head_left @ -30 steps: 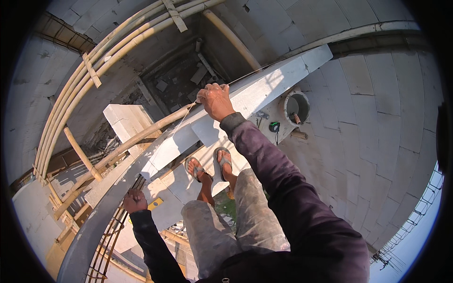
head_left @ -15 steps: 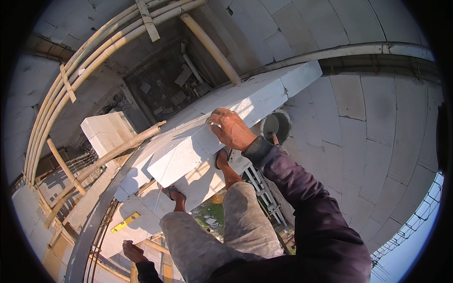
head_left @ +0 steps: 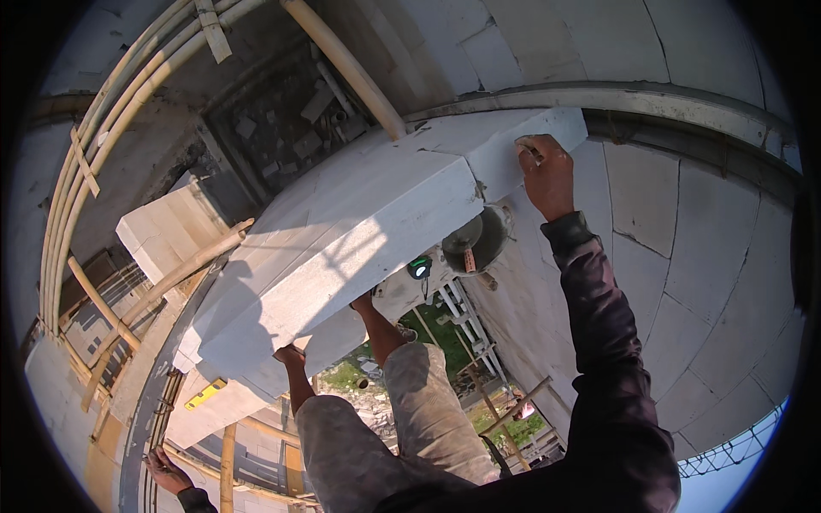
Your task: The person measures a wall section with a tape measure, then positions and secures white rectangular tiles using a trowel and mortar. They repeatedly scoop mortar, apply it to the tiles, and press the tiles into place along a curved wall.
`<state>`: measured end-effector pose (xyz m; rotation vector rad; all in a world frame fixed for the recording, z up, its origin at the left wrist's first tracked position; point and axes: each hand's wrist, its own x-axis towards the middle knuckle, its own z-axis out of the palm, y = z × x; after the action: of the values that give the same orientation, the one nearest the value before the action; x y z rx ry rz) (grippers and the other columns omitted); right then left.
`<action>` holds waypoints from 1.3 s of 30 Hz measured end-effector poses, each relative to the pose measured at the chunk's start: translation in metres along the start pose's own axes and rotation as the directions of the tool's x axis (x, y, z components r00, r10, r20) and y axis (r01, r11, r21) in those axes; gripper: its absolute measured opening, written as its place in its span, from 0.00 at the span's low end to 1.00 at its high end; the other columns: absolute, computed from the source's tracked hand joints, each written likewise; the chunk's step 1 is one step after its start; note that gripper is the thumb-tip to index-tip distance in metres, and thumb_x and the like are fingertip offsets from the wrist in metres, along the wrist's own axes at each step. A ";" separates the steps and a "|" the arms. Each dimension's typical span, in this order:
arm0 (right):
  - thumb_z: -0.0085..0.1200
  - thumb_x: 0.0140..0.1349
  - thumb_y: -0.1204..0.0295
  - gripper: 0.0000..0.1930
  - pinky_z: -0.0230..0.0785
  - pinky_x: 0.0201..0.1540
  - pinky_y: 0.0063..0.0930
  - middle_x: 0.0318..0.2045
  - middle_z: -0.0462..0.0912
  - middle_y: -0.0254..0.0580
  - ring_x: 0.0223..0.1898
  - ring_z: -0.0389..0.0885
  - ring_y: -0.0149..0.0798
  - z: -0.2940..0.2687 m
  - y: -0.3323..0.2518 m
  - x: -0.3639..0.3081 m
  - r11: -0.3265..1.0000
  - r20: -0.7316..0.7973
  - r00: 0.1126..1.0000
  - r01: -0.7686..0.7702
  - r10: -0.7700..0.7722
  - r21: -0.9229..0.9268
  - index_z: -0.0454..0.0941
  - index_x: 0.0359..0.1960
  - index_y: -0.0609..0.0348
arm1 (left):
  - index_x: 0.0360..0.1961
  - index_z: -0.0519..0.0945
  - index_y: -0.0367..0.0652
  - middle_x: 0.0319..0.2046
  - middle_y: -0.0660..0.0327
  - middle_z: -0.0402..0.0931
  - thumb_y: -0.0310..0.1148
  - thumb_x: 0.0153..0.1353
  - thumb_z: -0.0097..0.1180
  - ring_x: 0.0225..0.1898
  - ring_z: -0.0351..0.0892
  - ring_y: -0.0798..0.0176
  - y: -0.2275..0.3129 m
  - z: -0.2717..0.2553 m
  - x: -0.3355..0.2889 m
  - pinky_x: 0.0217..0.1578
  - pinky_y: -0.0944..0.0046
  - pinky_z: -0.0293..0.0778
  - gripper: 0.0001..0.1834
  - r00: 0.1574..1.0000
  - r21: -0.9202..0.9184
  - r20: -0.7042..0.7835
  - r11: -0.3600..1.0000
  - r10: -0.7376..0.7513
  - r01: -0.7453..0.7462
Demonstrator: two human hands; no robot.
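Observation:
My right hand point(head_left: 547, 178) is at the far right end of the white block wall point(head_left: 376, 227), over the block beside the vertical joint. Its fingers are curled in a pinch; what they hold, if anything, is too small to make out. Low at the left, my left hand point(head_left: 168, 470) is away from the wall, fingers loosely apart, with nothing seen in it. A yellow spirit level point(head_left: 206, 393) lies on a pale board beyond that hand. Nearer my right arm are a bucket point(head_left: 496, 239) with a wooden-handled tool point(head_left: 469, 259) and a black-and-green tape measure point(head_left: 419, 267).
Bamboo poles point(head_left: 141, 111) curve along the left, and one pole point(head_left: 351, 68) leans on the wall's far side. A pale block stack point(head_left: 167, 227) stands at the left. A tall block wall point(head_left: 658, 256) rises at the right. Grass and rubble point(head_left: 368, 376) show far below.
My right hand has moved right and farther along the wall top. My left hand has gone lower left, its fingers more spread. The view has shifted, and the tape measure has come into sight.

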<state>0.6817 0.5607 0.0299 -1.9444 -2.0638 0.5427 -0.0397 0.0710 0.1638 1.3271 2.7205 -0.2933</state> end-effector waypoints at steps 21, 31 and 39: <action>0.53 0.58 0.79 0.12 0.76 0.52 0.37 0.40 0.86 0.50 0.44 0.85 0.50 0.131 0.102 0.231 0.516 0.601 0.747 0.410 0.283 -0.752 0.87 0.41 0.55 | 0.37 0.79 0.36 0.33 0.54 0.74 0.34 0.70 0.50 0.37 0.74 0.52 0.391 0.137 0.044 0.42 0.54 0.69 0.11 0.996 -0.488 -0.088 0.871 0.020 -0.061; 0.57 0.49 0.83 0.16 0.77 0.49 0.36 0.43 0.86 0.45 0.45 0.84 0.46 0.103 0.150 0.278 0.506 0.738 0.591 0.550 0.326 -0.664 0.87 0.39 0.52 | 0.37 0.79 0.39 0.34 0.54 0.76 0.34 0.70 0.50 0.38 0.75 0.51 0.398 0.151 0.042 0.44 0.54 0.68 0.10 0.985 -0.463 -0.170 0.883 -0.008 -0.072; 0.58 0.51 0.81 0.16 0.76 0.48 0.35 0.45 0.85 0.47 0.45 0.84 0.44 0.081 0.118 0.266 0.568 0.760 0.488 0.508 0.429 -0.647 0.88 0.40 0.49 | 0.37 0.80 0.40 0.35 0.56 0.77 0.33 0.69 0.52 0.38 0.75 0.52 0.399 0.153 0.040 0.45 0.55 0.67 0.09 0.982 -0.452 -0.189 0.890 -0.024 -0.065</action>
<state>0.7333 0.8224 -0.1125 -2.2878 -3.6310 0.7469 0.2514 0.3085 -0.0441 1.2918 2.6741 0.4783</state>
